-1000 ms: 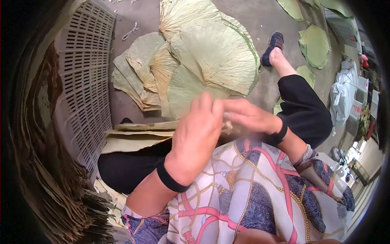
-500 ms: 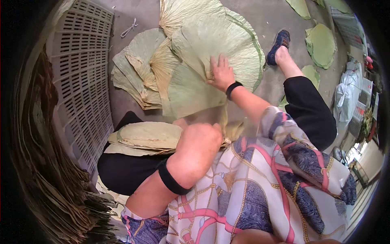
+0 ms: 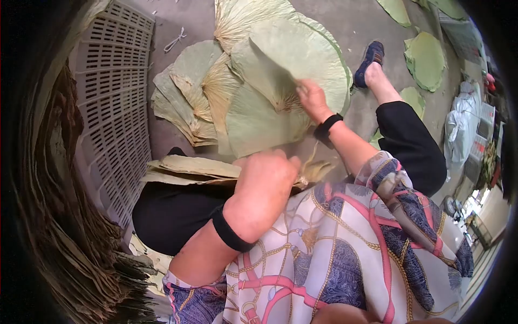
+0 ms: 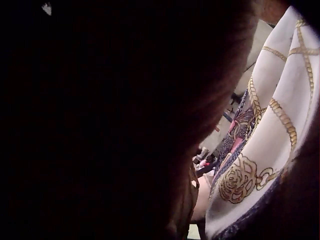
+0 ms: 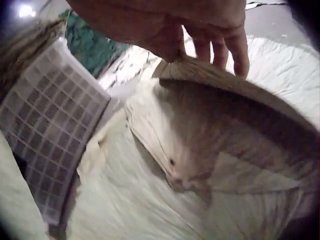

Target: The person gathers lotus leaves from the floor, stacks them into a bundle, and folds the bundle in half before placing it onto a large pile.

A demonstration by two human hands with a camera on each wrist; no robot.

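Observation:
Large dried green lotus leaves (image 3: pixel 259 116) lie spread in a pile on the concrete floor ahead. My right hand (image 3: pixel 310 97) reaches out to the pile and grips the top leaf (image 3: pixel 280 65), whose edge is lifted and folding over. In the right wrist view its fingers (image 5: pixel 225 40) curl over the leaf's raised edge (image 5: pixel 235 85). My left hand (image 3: pixel 267 178) rests on my lap, curled on a stack of folded leaves (image 3: pixel 189 170) near their bunched end (image 3: pixel 313 171). The left wrist view is mostly dark and shows only my patterned blouse (image 4: pixel 265 145).
A white slotted plastic crate (image 3: pixel 108 102) stands at the left, with a heap of brown dried leaves (image 3: pixel 70 243) beside it. More leaves (image 3: pixel 426 59) lie on the floor at the far right. My shoe (image 3: pixel 369 59) is stretched out beside the pile, and a white bag (image 3: pixel 458 124) sits at the right.
My right hand left the left hand, reached to the floor pile, pressed flat on the top leaf, and now grips and lifts its edge. The left hand stays on the lap stack.

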